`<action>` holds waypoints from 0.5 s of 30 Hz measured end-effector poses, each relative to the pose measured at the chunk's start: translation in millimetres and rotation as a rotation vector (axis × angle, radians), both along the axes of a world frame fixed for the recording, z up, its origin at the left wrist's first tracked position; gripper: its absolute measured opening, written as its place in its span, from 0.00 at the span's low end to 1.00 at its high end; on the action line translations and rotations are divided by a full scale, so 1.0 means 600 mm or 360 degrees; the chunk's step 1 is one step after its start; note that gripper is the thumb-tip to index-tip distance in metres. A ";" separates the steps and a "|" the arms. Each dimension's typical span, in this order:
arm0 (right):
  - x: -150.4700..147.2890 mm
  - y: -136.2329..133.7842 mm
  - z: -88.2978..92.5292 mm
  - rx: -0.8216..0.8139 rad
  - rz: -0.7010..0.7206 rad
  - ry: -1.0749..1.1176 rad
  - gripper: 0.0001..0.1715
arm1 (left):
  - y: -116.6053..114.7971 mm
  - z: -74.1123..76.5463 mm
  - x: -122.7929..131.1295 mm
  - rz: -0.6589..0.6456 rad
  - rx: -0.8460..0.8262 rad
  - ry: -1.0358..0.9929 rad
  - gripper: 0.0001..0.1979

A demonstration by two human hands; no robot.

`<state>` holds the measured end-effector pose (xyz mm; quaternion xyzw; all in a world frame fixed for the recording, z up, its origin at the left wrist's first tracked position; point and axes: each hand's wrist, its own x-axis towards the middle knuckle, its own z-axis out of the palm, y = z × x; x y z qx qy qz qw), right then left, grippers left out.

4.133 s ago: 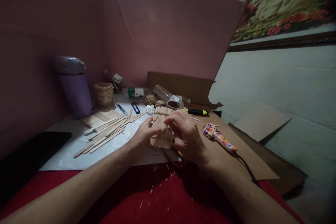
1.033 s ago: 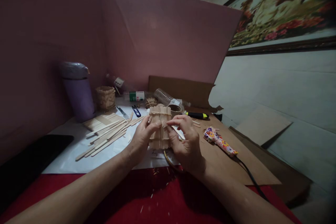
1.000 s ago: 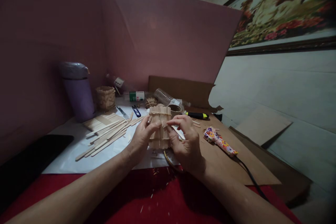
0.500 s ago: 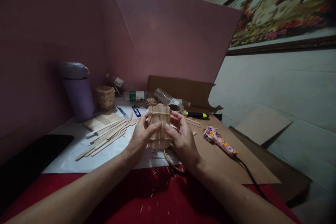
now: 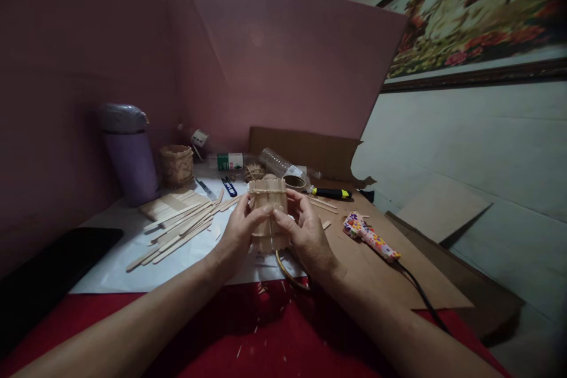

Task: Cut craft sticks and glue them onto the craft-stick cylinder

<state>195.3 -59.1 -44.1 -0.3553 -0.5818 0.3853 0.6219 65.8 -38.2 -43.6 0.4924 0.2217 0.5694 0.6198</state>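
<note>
A small cup of upright wooden sticks (image 5: 269, 221), with twine around its upper and lower parts, is held upright between my two hands. My left hand (image 5: 241, 227) grips its left side, thumb across the front. My right hand (image 5: 308, 233) grips the right side, its thumb also pressed on the front. The fingers behind the cup are partly hidden. A brass-coloured ring (image 5: 287, 274) shows below the cup, in front of my right wrist. Loose wooden sticks (image 5: 186, 230) lie fanned out on white paper to the left of my left hand.
A purple tumbler (image 5: 130, 159) and a twine-wrapped cup (image 5: 176, 166) stand at the back left. Plastic bottles (image 5: 283, 165), a tape roll (image 5: 296, 182) and a black-yellow cutter (image 5: 331, 193) lie behind. A flowered glue gun (image 5: 372, 237) with a cord rests on cardboard (image 5: 398, 283) at right.
My right thumb has shifted slightly left on the cup's front, and the right fingers sit a little closer to it. Both hands still hold the cup in nearly the same place.
</note>
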 end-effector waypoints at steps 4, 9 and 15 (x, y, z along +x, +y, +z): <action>-0.001 0.002 -0.001 -0.0002 -0.0018 0.0013 0.28 | -0.008 0.010 0.000 -0.0098 -0.0048 -0.0060 0.20; -0.001 0.001 0.000 -0.0021 -0.0039 -0.0010 0.27 | -0.016 0.016 0.000 -0.0121 -0.0096 -0.0054 0.19; 0.001 0.001 -0.001 -0.0034 -0.0060 -0.0063 0.28 | -0.016 0.018 0.002 -0.0119 -0.0152 -0.0066 0.21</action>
